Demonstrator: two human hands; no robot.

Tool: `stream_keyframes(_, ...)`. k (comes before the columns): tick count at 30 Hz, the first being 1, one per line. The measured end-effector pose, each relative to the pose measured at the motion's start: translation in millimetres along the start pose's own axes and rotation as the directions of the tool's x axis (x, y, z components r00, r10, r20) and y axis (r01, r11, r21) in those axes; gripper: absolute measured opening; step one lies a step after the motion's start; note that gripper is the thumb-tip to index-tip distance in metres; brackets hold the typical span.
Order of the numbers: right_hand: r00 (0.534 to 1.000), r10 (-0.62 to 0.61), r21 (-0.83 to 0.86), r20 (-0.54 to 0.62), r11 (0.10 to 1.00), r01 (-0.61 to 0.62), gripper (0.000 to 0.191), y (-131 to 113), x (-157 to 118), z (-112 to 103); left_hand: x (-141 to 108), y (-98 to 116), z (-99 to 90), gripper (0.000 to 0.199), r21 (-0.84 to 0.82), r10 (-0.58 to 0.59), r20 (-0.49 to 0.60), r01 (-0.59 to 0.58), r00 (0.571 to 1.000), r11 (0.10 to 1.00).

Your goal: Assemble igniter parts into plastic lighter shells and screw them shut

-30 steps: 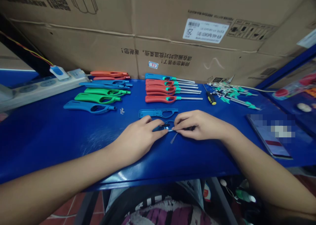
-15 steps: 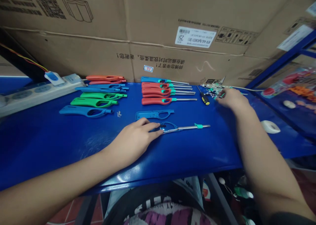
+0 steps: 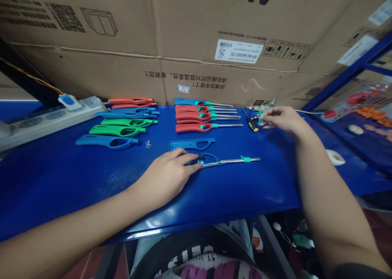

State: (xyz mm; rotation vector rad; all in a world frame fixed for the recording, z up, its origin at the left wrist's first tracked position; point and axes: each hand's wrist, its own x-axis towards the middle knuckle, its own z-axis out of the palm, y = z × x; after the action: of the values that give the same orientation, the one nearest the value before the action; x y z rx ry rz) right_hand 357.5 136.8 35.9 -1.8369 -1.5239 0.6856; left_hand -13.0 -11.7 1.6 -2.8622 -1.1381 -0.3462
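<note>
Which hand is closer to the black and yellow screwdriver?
Right. The right hand is just to the right of the screwdriver, fingers by the small parts pile. The left hand is farther off, to the left and nearer the person.

The left hand (image 3: 171, 175) lies low, palm down, with fingers stretched out. The right hand (image 3: 283, 119) reaches farther out, fingers bent. Both arms are bare near the hands.

At the bottom centre, I see a dark garment (image 3: 165, 248) with chunky white lettering (image 3: 196, 251) above purple-and-pale patches (image 3: 199, 273), blurred, possibly printed; a black sleeve (image 3: 358, 271) edges the lower right.
</note>
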Motion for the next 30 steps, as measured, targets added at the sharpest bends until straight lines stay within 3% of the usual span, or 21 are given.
stream_keyframes(2, 0.993, -0.058, 0.162, 0.105, 0.986, 0.041, 0.028, -13, -12, 4, 0, 0, 0.5, 0.033, -0.017, -0.001, -0.008, 0.001, 1.0, 1.0)
stream_keyframes(4, 0.956, -0.126, 0.249, 0.263, 0.967, 0.059, 0.037, -26, -26, 12, 0, 0, 1.3, 0.033, -0.035, 0.003, -0.015, -0.003, 1.0, 0.999)
stream_keyframes(7, 0.843, -0.22, 0.258, 0.491, 0.961, 0.1, 0.043, -39, -45, 33, 0, -2, 2.8, 0.032, -0.049, 0.007, -0.027, -0.008, 1.0, 0.999)
stream_keyframes(10, 0.743, -0.273, 0.233, 0.612, 0.959, 0.16, 0.044, -44, -56, 53, 0, -4, 3.1, 0.031, -0.053, 0.003, -0.021, -0.004, 1.0, 0.999)
stream_keyframes(15, 0.661, -0.31, 0.024, 0.683, 0.915, 0.404, 0.037, -42, -59, 56, 0, -4, 1.1, 0.03, -0.044, 0.004, 0.001, -0.004, 1.0, 0.999)
stream_keyframes(20, 0.591, -0.353, -0.121, 0.726, 0.78, 0.614, 0.029, -35, -53, 45, 0, -5, 2.0, 0.03, -0.054, 0.008, -0.005, -0.008, 1.0, 0.999)
stream_keyframes(26, 0.53, -0.508, -0.031, 0.679, 0.702, 0.711, 0.026, -34, -56, 56, 0, -5, 4.0, 0.027, -0.105, 0.002, -0.051, -0.008, 0.999, 0.994)
stream_keyframes(30, 0.444, -0.656, 0.134, 0.611, 0.638, 0.758, 0.021, -40, -70, 70, 0, -5, 4.4, 0.024, -0.234, -0.069, -0.06, 0.053, 0.996, 0.971)
